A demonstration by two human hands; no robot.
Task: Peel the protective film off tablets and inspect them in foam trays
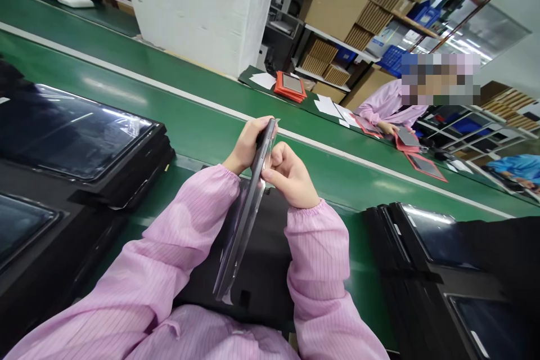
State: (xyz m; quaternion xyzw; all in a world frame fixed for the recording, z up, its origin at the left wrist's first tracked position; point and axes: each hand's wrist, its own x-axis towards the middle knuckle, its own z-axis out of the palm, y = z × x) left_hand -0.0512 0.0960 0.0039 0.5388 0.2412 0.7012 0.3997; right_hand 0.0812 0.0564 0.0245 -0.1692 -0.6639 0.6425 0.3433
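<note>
A thin dark tablet (250, 202) stands on edge in front of me, tilted, with clear plastic film along its right face. My left hand (248, 143) grips its upper left side, the fingers partly hidden behind it. On the other side, my right hand (293, 174) has its thumb and fingers pinched at the film near the tablet's edge buttons. Below the tablet lies a black foam tray (270, 259) on the green bench.
Stacked black trays holding dark-screened tablets (93, 129) rise at the left, with more tray stacks (392, 247) at the right. A green work surface (189, 107) with a white stripe runs across. Beyond it are red-cased tablets (291, 85), a co-worker in pink (386, 102) and shelved cardboard boxes (333, 8).
</note>
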